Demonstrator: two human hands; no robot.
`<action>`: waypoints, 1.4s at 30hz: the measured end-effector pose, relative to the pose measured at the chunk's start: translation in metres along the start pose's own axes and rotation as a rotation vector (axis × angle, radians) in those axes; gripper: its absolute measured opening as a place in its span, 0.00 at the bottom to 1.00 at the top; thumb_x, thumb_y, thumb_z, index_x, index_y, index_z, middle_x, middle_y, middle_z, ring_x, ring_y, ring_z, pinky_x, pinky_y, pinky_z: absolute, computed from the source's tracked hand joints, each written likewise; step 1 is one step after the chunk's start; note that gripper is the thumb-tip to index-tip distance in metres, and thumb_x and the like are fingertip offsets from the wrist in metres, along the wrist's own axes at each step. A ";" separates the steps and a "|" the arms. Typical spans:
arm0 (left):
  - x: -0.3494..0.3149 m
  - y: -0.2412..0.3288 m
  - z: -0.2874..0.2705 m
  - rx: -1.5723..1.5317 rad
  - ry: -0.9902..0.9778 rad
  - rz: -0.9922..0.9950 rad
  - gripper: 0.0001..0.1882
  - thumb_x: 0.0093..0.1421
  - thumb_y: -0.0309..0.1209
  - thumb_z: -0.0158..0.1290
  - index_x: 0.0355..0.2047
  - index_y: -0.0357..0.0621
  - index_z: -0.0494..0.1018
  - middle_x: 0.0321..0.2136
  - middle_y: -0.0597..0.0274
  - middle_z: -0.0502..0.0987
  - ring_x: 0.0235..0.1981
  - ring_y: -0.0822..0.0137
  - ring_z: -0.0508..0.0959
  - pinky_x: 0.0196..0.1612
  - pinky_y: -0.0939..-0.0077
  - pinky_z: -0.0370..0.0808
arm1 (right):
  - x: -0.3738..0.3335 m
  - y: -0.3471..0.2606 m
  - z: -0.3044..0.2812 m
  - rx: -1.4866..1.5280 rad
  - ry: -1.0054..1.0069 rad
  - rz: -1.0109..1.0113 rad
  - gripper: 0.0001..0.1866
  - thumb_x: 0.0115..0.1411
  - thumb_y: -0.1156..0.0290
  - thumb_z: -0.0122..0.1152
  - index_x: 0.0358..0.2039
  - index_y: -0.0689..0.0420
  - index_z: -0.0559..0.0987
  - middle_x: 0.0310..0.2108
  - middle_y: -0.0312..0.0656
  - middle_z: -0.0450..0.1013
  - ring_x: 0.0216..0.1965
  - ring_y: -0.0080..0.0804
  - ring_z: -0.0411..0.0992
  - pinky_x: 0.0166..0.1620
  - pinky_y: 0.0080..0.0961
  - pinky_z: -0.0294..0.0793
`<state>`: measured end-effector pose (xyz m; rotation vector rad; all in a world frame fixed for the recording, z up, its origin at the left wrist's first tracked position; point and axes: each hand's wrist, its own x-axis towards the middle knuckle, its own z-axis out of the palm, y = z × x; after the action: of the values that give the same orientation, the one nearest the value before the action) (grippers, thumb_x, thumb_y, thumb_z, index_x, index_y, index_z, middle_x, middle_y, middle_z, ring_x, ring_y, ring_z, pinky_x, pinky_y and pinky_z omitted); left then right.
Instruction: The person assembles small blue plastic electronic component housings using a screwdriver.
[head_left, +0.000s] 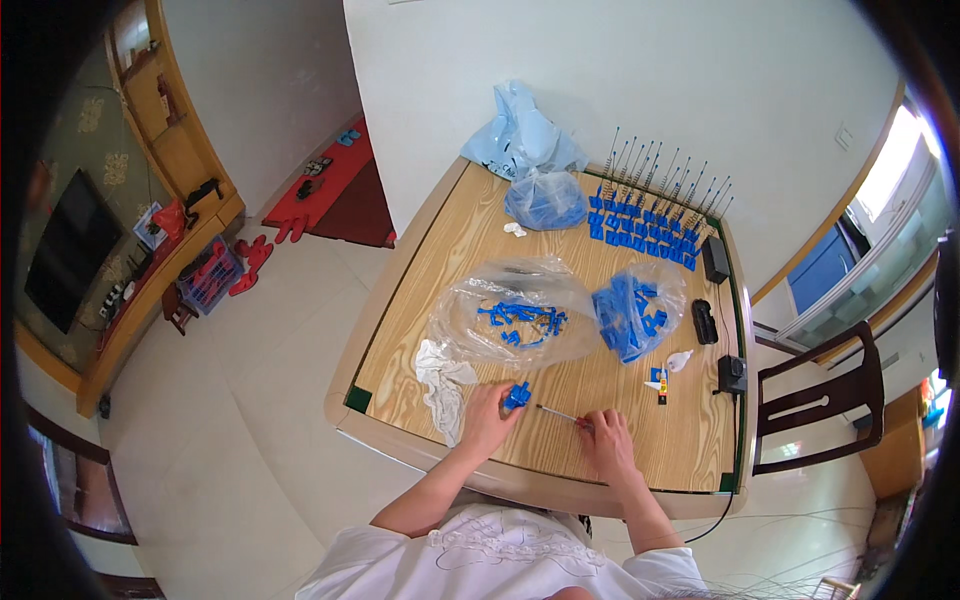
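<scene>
My left hand (pixel 489 418) is closed on a small blue plastic part (pixel 517 396) near the front of the wooden table. In my right hand (pixel 608 440) is a screwdriver (pixel 562 413) with a red handle, its thin metal shaft pointing left toward the blue part. Tip and part are apart. Beyond the hands lies an open clear plastic bag (pixel 465 305) with several blue pieces (pixel 520 320) in it. To its right, another clear bag (pixel 668 285) holds flat blue pieces (pixel 622 318). A crumpled white cloth (pixel 440 385) lies beside my left hand.
At the back right stand rows of blue blocks (pixel 640 230), several with upright springs and rods. A light-blue bag (pixel 525 130) and a filled clear bag (pixel 545 200) sit at the back. Black boxes (pixel 715 260) line the right edge; a dark chair (pixel 820 400) stands beyond.
</scene>
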<state>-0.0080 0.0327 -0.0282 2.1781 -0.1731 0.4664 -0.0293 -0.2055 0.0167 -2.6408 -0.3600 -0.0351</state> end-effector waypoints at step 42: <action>0.011 -0.013 -0.016 -0.134 -0.102 0.007 0.11 0.52 0.22 0.57 0.38 0.39 0.76 0.30 0.54 0.77 0.30 0.58 0.76 0.34 0.69 0.72 | 0.074 -0.064 0.045 0.352 0.061 -0.262 0.07 0.54 0.74 0.59 0.33 0.59 0.72 0.29 0.47 0.72 0.34 0.47 0.72 0.37 0.41 0.71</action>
<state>0.0019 0.0542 -0.0250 2.0709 -0.2613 0.3378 0.0241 -0.1122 0.0113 -2.2279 -0.6281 -0.1243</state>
